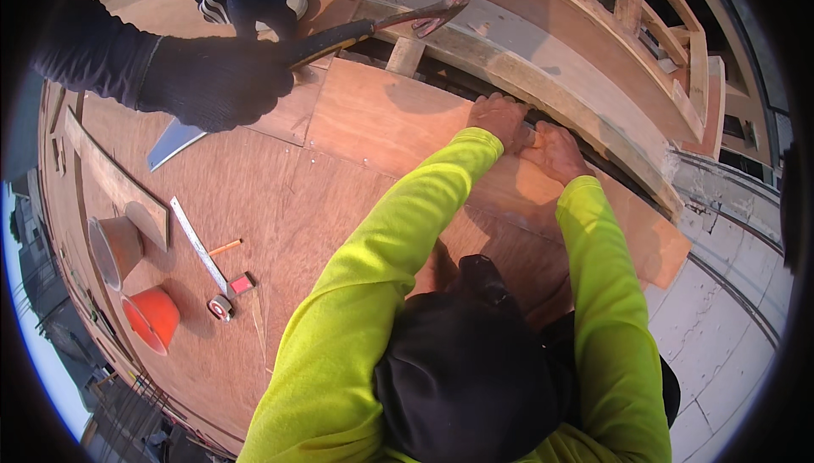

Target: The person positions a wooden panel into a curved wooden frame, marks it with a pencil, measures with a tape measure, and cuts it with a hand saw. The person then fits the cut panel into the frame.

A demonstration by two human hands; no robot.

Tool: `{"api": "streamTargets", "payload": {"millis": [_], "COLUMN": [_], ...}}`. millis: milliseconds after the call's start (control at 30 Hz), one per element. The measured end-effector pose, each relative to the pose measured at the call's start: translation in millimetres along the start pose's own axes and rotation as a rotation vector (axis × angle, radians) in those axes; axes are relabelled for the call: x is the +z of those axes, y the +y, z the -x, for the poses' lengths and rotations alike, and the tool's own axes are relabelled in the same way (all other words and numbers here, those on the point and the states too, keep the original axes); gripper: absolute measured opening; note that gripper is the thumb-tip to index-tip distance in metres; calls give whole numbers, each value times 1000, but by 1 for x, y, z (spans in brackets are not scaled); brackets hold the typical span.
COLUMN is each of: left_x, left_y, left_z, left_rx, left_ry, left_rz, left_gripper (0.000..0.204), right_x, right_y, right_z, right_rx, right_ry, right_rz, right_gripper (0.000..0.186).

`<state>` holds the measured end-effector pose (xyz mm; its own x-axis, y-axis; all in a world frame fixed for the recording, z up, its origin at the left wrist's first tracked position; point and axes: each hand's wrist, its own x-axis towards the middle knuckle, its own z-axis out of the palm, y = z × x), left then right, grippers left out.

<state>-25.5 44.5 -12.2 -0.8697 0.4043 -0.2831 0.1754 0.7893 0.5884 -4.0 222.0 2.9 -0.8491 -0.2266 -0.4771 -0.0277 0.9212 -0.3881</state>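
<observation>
My left hand (500, 119) and my right hand (555, 149) are close together at the far edge of a plywood strip (381, 115). Both have fingers curled over that edge beside a dark gap; their fingertips are partly hidden. My yellow-green sleeves reach up from the lower edge, with a dark rounded shape between them. At the upper left, a co-worker's dark-gloved hand (225, 81) grips a claw hammer (365, 32), whose head extends over the timber beyond the strip. The co-worker's other gloved hand (259, 1) is behind it.
On the plywood deck (280, 200) lie a saw blade (174, 141), metal ruler (199, 242), pencil (226, 248), tape measure (220, 307) and small red block (242, 283). A grey bucket (119, 251) and orange bucket (151, 319) stand left. Timber framing (627, 64) rises beyond the gap.
</observation>
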Motion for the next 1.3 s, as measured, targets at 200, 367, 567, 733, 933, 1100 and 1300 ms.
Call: {"api": "streamTargets", "payload": {"millis": [200,367,567,733,933,1100,1300], "left_x": [11,3,-10,-12,-7,-8,-10], "left_y": [3,17,21,22,19,18,21], "left_z": [-2,-14,-23,-26,-23,-21,-23], "left_rx": [-11,-137,-163,-154,-130,-131,-138], "left_ry": [-97,-241,-394,-413,-346,-337,-354], "left_rz": [-129,-163,-210,-239,-253,-227,-243], "left_gripper": [38,44,43,38,38,38,37], "right_x": [7,11,15,16,15,12,8], "right_y": [11,17,21,21,18,15,12], "right_z": [0,-1,-2,-2,-1,-1,-1], "right_rx": [-46,-82,-146,-126,-67,-130,-9], "right_ry": [49,65,134,123,56,122,-22], "right_rz": [67,45,-3,-5,7,-48,62], "right_gripper": [48,41,38,37,40,32,49]}}
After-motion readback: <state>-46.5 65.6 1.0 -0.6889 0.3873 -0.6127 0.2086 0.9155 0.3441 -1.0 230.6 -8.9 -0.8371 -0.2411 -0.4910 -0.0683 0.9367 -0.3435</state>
